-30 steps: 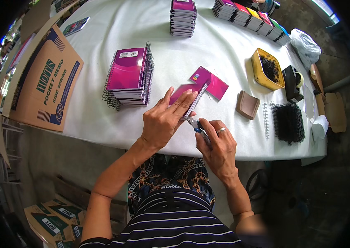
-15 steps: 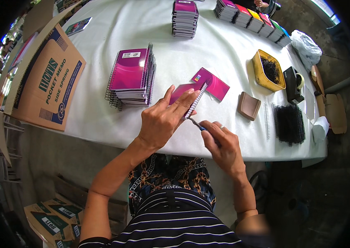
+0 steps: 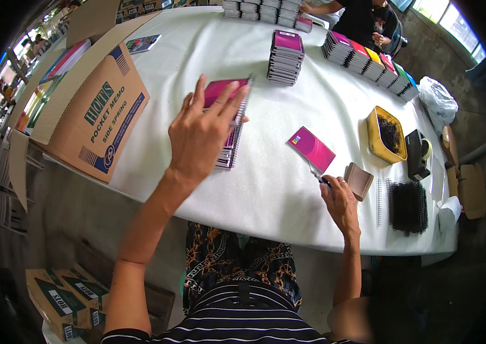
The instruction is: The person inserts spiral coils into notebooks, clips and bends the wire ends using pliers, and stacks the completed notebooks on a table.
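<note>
My left hand (image 3: pixel 200 135) is over the notebook stack (image 3: pixel 228 155) and grips a magenta spiral notebook (image 3: pixel 214 90), fingers across its cover and the thumb by the coil edge. The hand hides most of the stack, and I cannot tell whether the notebook touches it. My right hand (image 3: pixel 341 203) is closed around small pliers (image 3: pixel 324 182) with blue handles and a thin metal tip. That tip is at the lower edge of another magenta notebook (image 3: pixel 315 150) lying flat on the white-covered table. Just right of the hand is a brown, open-sided block (image 3: pixel 359 181).
A large cardboard box (image 3: pixel 99 123) stands at the left. Farther back are a notebook stack (image 3: pixel 286 57) and a row of coloured notebooks (image 3: pixel 369 60). On the right sit a yellow tub (image 3: pixel 399 152) of black coils, a tape dispenser (image 3: pixel 416 155) and a coil pile (image 3: pixel 408 207). Another person (image 3: pixel 363 26) is beyond the table.
My left hand has carried the notebook left to the stack. My right hand, with the pliers, has moved right, away from the left hand. The view has shifted, showing more of the far table.
</note>
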Action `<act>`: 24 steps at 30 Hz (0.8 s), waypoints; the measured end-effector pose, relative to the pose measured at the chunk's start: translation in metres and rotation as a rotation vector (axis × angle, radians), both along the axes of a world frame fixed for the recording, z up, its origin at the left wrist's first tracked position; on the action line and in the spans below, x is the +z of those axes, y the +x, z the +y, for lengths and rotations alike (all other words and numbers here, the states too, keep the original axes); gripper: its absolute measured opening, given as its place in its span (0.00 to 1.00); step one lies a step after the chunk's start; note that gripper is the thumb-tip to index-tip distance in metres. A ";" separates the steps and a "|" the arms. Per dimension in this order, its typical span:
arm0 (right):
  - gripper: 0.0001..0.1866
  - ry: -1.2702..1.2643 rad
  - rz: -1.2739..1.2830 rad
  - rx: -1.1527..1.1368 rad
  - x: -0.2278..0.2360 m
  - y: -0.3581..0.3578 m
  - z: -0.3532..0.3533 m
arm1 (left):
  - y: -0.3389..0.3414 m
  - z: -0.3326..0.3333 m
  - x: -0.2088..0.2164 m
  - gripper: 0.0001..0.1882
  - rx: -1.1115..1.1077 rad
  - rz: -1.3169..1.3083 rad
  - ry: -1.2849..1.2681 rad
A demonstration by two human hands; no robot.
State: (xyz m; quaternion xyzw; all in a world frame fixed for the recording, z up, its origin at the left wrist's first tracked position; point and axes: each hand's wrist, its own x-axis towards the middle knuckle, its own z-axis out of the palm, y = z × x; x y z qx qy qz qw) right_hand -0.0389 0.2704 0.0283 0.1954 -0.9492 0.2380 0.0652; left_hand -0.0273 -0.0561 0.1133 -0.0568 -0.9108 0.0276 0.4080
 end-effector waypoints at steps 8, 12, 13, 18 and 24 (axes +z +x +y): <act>0.18 0.063 0.277 0.006 -0.033 -0.036 0.011 | -0.001 -0.025 -0.021 0.48 0.032 -0.646 0.197; 0.19 0.044 0.276 -0.139 -0.042 -0.105 0.009 | 0.006 -0.010 -0.020 0.45 -0.056 -0.470 0.118; 0.25 0.072 0.083 -0.166 -0.042 -0.116 0.007 | 0.009 -0.006 -0.020 0.44 -0.103 -0.409 0.113; 0.36 0.239 -0.175 -0.242 -0.032 -0.136 0.000 | 0.034 0.032 -0.030 0.35 -0.355 -0.266 0.175; 0.38 0.132 -0.343 -0.179 -0.022 -0.153 0.000 | 0.038 0.071 -0.061 0.33 -0.523 -0.376 0.312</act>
